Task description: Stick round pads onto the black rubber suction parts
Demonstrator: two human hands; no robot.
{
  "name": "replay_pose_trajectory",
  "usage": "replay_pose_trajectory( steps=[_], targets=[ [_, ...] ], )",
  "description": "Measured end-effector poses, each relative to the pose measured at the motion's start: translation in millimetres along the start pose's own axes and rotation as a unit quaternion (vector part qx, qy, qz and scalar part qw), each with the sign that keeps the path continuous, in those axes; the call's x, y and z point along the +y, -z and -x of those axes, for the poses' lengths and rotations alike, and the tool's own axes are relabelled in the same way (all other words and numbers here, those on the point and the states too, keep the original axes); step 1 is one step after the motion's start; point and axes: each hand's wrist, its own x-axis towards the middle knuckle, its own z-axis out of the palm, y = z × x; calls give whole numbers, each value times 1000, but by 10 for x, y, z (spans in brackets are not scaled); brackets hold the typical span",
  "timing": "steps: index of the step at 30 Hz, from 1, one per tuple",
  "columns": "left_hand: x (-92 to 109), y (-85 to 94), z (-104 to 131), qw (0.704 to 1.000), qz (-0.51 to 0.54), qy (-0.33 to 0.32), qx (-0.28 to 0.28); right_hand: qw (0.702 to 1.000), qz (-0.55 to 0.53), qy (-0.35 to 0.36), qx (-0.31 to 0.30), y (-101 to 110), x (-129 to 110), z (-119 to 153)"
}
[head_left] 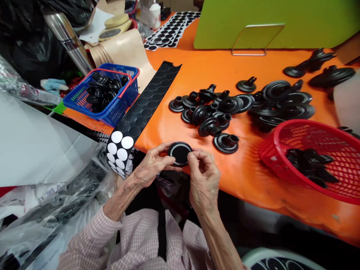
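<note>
Between my hands, over the table's front edge, is a round black plastic base with a pale ring near its rim, flat face up. My left hand grips its left side between thumb and fingers. On the right rim, my right hand pinches with thumb and fingertips. A strip of round black stickers lies to the left, its near end hanging over the edge with bare white circles where stickers are gone. Several similar black bases with short stems lie beyond my hands.
A blue basket of black parts stands at the left, beside a steel flask. At the right are a red basket with black pieces and stacked black discs. A green board stands behind; sticker sheets lie farther back.
</note>
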Motion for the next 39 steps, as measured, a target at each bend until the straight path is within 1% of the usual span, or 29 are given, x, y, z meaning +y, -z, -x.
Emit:
replay_pose_trajectory(
  steps=[4, 7, 9, 13, 15, 17, 20, 23, 25, 27, 28, 30, 32, 33, 35, 36, 37, 39],
  targets=[
    [-26, -31, -3, 1000, 7, -13, 7, 995, 58, 77, 29, -46, 52, 25],
    [-40, -46, -7, 999, 8, -23, 29, 983, 107, 146, 35, -75, 110, 34],
    [-40, -50, -5, 999, 8, -25, 47, 969, 141, 198, 37, -93, 150, 33],
    [-38, -55, 11, 997, 8, -34, 67, 930, 209, 297, 54, -128, 212, 22],
    [-42, -59, 19, 996, 7, -40, 75, 918, 228, 321, 57, -144, 235, 20],
    [-48, -62, 26, 995, 6, -46, 83, 912, 237, 331, 56, -159, 253, 24],
    [-52, -54, 31, 994, -2, -54, 93, 916, 239, 319, 46, -182, 267, 41],
    [-53, -34, 26, 994, -11, -54, 95, 929, 231, 286, 30, -198, 258, 63],
    [-54, -20, 24, 994, -11, -52, 96, 944, 211, 254, 22, -190, 234, 70],
    [-52, -10, 32, 995, -4, -50, 91, 966, 170, 192, 17, -155, 190, 64],
    [-47, -6, 44, 995, -1, -49, 86, 979, 143, 146, 0, -127, 159, 54],
    [-23, 6, 82, 996, 1, -47, 69, 992, 89, 42, -74, -65, 83, 18],
    [29, 36, 125, 997, -6, -51, 50, 986, 57, -29, -155, -30, -1, -49],
    [70, 65, 140, 997, -13, -57, 42, 982, 47, -43, -180, -39, -43, -96],
    [195, 154, 148, 996, -30, -78, 34, 978, 22, -40, -204, -137, -137, -209],
    [285, 213, 141, 994, -42, -96, 39, 975, 5, -31, -222, -229, -195, -269],
    [394, 281, 130, 990, -59, -116, 51, 969, -14, -19, -246, -348, -261, -328],
    [671, 424, 105, 977, -104, -160, 92, 953, -60, 7, -297, -656, -423, -435]
  ],
)
